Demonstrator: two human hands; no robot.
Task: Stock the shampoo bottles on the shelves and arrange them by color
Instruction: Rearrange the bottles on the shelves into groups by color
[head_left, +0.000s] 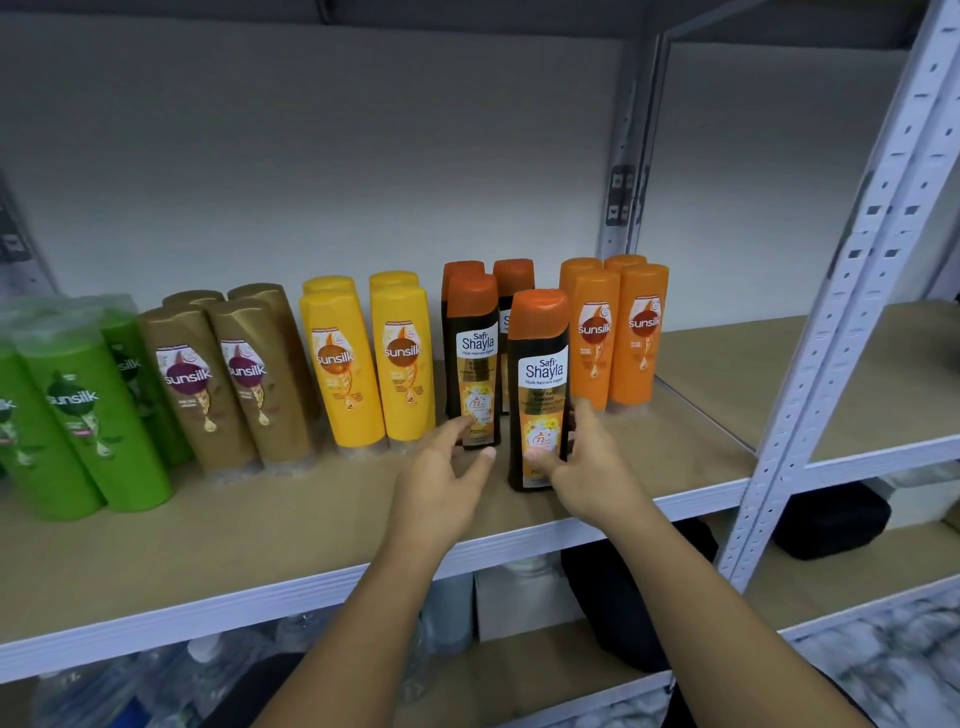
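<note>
We see the right hand (582, 467) with its grip curled round the foot of the front black bottle (540, 374). The bottle stands upright on the shelf (260, 530), forward of the other black bottles (470, 353) and just left of the orange bottles (618, 332). The left hand (441, 483) has its grip loosely open and holds nothing. Its fingertips lie at a black bottle's base; we cannot confirm contact. We judge the front bottle should slide straight back, upright and label outward, until level with its row, the left hand steadying the neighbour.
</note>
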